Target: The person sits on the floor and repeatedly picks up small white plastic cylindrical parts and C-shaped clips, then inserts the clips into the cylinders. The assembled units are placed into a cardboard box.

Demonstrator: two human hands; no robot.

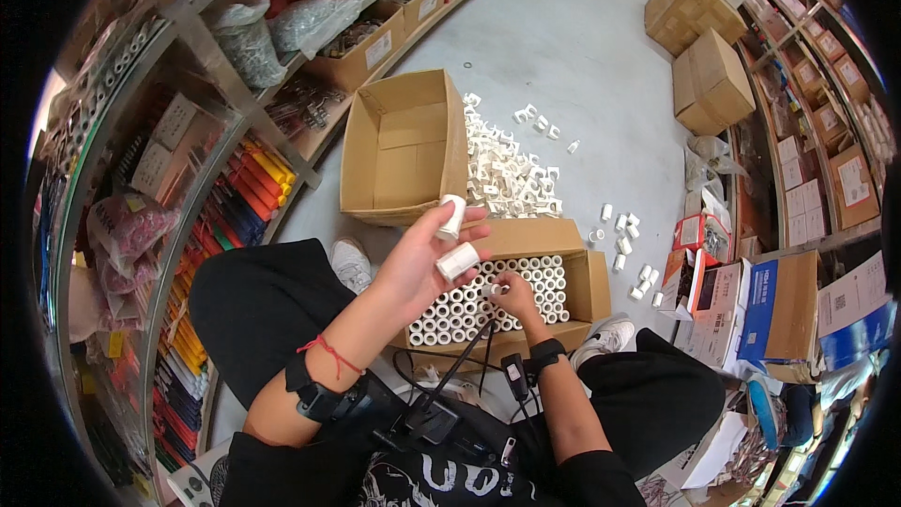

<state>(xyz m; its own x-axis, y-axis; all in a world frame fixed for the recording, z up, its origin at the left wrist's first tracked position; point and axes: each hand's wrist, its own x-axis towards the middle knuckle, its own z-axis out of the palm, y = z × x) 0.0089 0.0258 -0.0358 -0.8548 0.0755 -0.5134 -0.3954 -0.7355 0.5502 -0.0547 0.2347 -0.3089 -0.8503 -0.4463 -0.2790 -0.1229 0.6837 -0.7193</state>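
Observation:
My left hand [413,258], palm up, holds two white plastic pipe couplings, an upper coupling [451,218] and a lower coupling [457,263], above the left part of an open carton [589,284]. Inside that carton, rows of white couplings [450,312] stand on end with their round openings up. My right hand [515,297] reaches down over the rows, its fingertips pinched around another white coupling [492,290]. The hand partly hides that piece.
Beyond the carton lies a pile of white pipe clips [507,169]. An open, empty-looking cardboard box [404,145] stands left of it. Loose couplings [623,244] are scattered at right. Shelving [253,113] runs along the left; closed cartons [710,83] stand at the far right.

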